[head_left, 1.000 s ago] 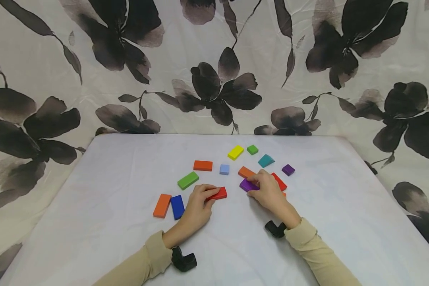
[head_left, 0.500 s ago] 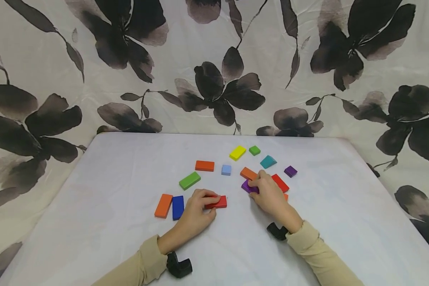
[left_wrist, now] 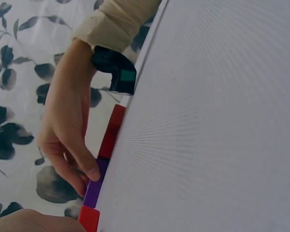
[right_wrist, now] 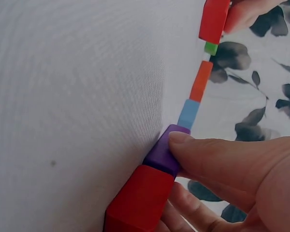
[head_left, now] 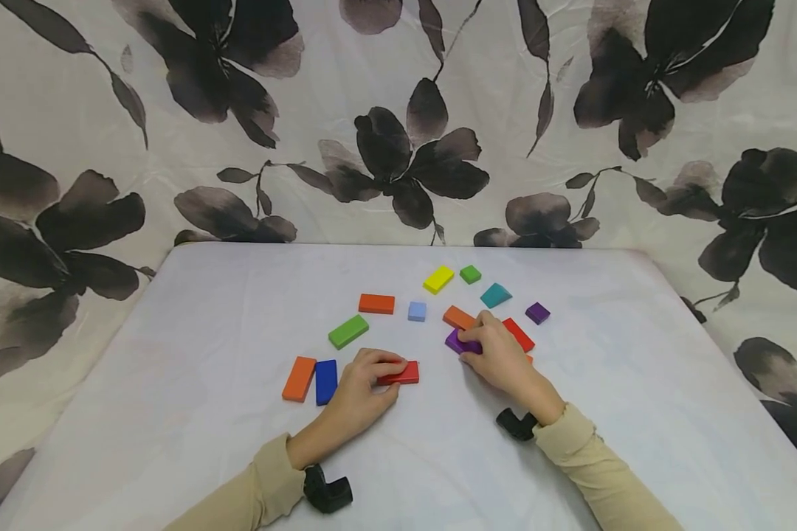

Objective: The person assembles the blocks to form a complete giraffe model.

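My left hand [head_left: 361, 391] pinches a red rectangular block [head_left: 406, 372] between thumb and fingers on the white table. To the right, my right hand [head_left: 501, 354] holds a purple block [head_left: 453, 341] by its sides. The right wrist view shows the thumb pressed on this purple block [right_wrist: 165, 152], with a red block [right_wrist: 137, 200] close in front. An orange block [head_left: 458, 317] lies just behind the purple one, and another red block [head_left: 519, 335] is partly hidden by the right hand. A blue block [head_left: 327, 382] lies beside the left hand.
Left of the blue block lies an orange block [head_left: 299, 379]. Farther back are a green block [head_left: 348, 332], an orange-red block [head_left: 376, 304], a light blue cube [head_left: 416, 312], a yellow block [head_left: 438, 279], a small green block [head_left: 470, 274], a teal wedge [head_left: 496, 296] and a purple cube [head_left: 538, 313].
The left hand has drawn its red block a little toward the person, and the block now lies straighter sideways. My right hand stays on the purple block in nearly the same place.
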`<state>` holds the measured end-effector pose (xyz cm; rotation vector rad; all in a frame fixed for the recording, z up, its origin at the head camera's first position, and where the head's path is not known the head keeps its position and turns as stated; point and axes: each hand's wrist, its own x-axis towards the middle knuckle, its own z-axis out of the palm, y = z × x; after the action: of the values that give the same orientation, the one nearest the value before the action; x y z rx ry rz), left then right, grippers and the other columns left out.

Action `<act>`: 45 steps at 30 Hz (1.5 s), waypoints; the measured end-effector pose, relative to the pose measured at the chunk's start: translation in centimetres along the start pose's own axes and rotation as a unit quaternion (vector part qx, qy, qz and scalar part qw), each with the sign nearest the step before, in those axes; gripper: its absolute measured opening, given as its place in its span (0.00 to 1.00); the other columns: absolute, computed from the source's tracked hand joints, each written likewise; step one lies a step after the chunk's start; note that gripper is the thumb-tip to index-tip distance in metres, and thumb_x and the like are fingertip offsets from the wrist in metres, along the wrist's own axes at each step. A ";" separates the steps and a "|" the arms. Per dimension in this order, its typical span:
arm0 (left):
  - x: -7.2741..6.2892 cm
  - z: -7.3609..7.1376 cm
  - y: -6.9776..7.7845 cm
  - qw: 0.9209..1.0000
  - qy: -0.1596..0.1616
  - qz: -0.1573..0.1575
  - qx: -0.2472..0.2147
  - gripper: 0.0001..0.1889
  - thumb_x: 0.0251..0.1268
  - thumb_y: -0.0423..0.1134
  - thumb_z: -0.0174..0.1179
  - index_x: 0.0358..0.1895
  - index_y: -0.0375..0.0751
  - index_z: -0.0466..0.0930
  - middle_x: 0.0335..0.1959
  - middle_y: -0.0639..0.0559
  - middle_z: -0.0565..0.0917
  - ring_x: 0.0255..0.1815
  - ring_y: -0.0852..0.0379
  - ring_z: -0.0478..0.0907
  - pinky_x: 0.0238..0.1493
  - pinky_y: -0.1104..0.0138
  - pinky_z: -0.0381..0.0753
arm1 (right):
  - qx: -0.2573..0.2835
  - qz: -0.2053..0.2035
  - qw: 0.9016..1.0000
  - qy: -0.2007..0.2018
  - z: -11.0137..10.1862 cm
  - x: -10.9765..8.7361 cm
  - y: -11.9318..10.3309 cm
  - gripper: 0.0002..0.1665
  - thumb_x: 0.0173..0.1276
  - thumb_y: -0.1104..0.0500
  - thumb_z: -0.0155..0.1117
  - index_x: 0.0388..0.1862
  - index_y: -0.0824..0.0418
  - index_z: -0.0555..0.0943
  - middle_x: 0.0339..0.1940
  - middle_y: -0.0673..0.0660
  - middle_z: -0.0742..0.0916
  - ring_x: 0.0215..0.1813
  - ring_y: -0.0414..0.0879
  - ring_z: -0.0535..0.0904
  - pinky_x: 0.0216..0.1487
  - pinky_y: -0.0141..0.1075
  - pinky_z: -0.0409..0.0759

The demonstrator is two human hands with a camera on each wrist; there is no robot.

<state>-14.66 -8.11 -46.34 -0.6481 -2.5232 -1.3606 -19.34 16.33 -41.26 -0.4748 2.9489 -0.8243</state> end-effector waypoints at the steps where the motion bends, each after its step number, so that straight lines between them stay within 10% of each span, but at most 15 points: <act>1: 0.0 0.0 0.0 1.000 0.000 0.000 -0.002 0.16 0.54 0.23 0.68 0.48 0.35 0.88 0.48 0.50 0.83 0.53 0.52 0.76 0.49 0.63 0.81 | 0.001 0.002 1.000 0.000 0.0 0.0 0.0 0.20 0.60 0.65 0.74 0.52 0.68 0.86 0.38 0.56 0.77 0.42 0.49 0.72 0.43 0.39 0.75; 23: -0.2 -0.1 -0.6 1.000 -0.013 -0.016 0.013 0.17 0.58 0.28 0.69 0.51 0.43 0.83 0.50 0.53 0.82 0.56 0.53 0.73 0.53 0.55 0.77 | 0.039 -0.001 0.999 -0.030 0.6 0.0 -0.4 0.19 0.62 0.66 0.72 0.53 0.66 0.85 0.43 0.55 0.79 0.49 0.50 0.74 0.52 0.43 0.77; 45: 0.0 0.0 0.0 0.997 -0.067 -0.014 0.019 0.19 0.67 0.29 0.61 0.60 0.40 0.79 0.54 0.49 0.75 0.61 0.51 0.65 0.59 0.53 0.72 | 0.105 -0.087 0.984 -0.114 0.0 0.1 -0.1 0.19 0.64 0.67 0.70 0.54 0.61 0.86 0.45 0.53 0.83 0.52 0.50 0.77 0.52 0.41 0.78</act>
<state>-14.66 -8.11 -46.39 -0.7216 -2.6648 -1.3157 -19.36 16.19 -41.21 -0.7632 2.6045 -1.0106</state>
